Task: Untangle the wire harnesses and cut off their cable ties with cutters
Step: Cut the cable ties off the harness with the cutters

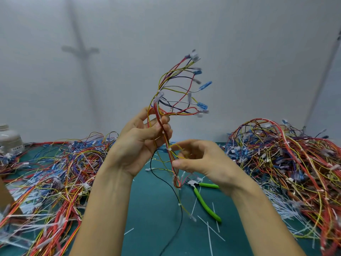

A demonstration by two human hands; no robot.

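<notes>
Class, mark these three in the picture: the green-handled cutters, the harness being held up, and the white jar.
green-handled cutters (202,201), head view, longer green handle.
held harness (157,110), head view, red trunk under the fanned wires.
white jar (9,140), head view, side wall.

Soft, even, moderately bright light fills the scene and throws a faint, fuzzy cross-shaped shadow (81,50) onto the pale wall (258,43) at upper left. The wide lens bends the edges of the frame, so the wall's corner line at far right leans inward. Blur smears the left wire pile (46,182) and the blue connectors (203,85) atop the raised wire harness (156,109), while the middle of the frame looks sharper.
</notes>
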